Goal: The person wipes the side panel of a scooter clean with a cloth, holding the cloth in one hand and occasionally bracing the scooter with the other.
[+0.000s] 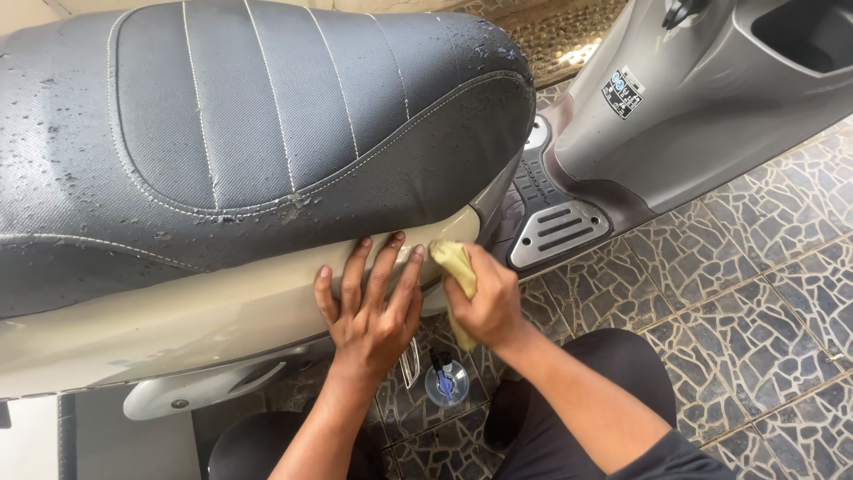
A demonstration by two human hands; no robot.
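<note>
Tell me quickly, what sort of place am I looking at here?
Probably an outdoor yard or wash spot: a scooter with a wet seat stands on patterned stone paving, and the right hand rubs a yellow cloth on its cream side panel.

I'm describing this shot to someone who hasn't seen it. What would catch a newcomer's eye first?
The big dark grey scooter seat, beaded with water drops, fills the upper left. Just below its front end, the left hand lies flat on the cream side panel, while the right hand presses a yellow cloth against the panel beside it. To the right, the grey footboard stands over patterned stone floor tiles.
</note>
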